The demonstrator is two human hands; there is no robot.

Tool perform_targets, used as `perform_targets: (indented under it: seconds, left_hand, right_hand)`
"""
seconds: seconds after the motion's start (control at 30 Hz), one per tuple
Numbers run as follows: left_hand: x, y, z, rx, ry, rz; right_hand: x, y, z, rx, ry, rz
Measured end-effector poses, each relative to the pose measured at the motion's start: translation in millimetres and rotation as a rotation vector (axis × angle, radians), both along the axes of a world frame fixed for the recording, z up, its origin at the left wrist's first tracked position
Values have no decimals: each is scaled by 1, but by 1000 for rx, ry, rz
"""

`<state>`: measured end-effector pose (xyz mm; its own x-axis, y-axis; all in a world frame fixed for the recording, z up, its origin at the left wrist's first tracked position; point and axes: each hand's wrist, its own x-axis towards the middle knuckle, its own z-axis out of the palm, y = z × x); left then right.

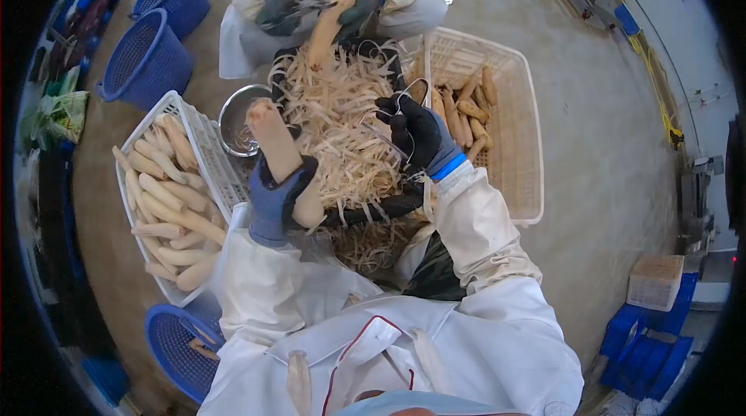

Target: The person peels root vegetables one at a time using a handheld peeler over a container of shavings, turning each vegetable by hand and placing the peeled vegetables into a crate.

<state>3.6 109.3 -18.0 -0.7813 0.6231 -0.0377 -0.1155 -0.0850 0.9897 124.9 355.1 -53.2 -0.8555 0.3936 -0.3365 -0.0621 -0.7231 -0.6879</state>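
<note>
My left hand (pixel 273 202), in a blue and black glove, is wrapped round a thick pale root vegetable (pixel 273 140). The root tilts up and away, its rough brownish end at the top. To its right, my right hand (pixel 420 136), gloved alike, is closed on a metal peeler (pixel 385 139) with a thin wire handle. The peeler is apart from the root. Beneath both hands, a heap of pale peelings (pixel 334 125) fills a black-rimmed container (pixel 381 208). My fingertips on the root's far side are hidden.
Opposite, a co-worker's gloved hands (pixel 280 13) hold another root (pixel 326 31) and a metal tool. A white crate (pixel 221 175) of peeled roots stands left, a cream crate (pixel 524 144) of browner roots right. A steel bowl (pixel 225 122) and blue baskets (pixel 148 62) are at the left.
</note>
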Motion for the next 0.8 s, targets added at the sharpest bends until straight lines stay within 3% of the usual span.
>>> perform_targets:
  seconds: [0.03, 0.13, 0.23, 0.3, 0.33, 0.4, 0.43, 0.47, 0.57, 0.6, 0.7, 0.8]
  left_hand:
    - [-7, -3, -10, -60, 102, 6]
    - [9, -1, -12, -157, 300, -62]
    - [15, 3, -28, -152, 530, -277]
    - [20, 9, -21, -103, 679, -424]
    - [22, 8, -22, -95, 491, -422]
    - [26, 5, -25, -78, 116, -415]
    - [23, 3, -24, -111, 255, -300]
    - [18, 4, -22, -130, 211, -236]
    - [-2, -4, -42, -265, 271, -41]
    - [-7, -6, -43, -309, 260, -29]
    - [3, 0, -41, -334, 297, -18]
    - [11, 1, -43, -366, 421, -93]
  right_hand:
    - [3, 7, -4, -152, 79, 15]
    - [-3, 7, -9, -16, -1, 1]
    - [-3, -13, 8, -56, -18, -25]
    - [-4, -23, 10, 350, 0, 118]
    - [-6, -26, 10, 554, 10, 189]
    - [-13, -18, -2, 705, 201, 205]
    - [-5, -10, 2, 325, 191, 211]
    - [-1, -7, 4, -57, 178, 210]
    - [3, 6, 14, 148, 43, -153]
    - [4, 14, 14, 35, 85, -189]
    - [9, 24, 9, -282, 211, -42]
    - [6, 15, 12, -102, 76, -39]
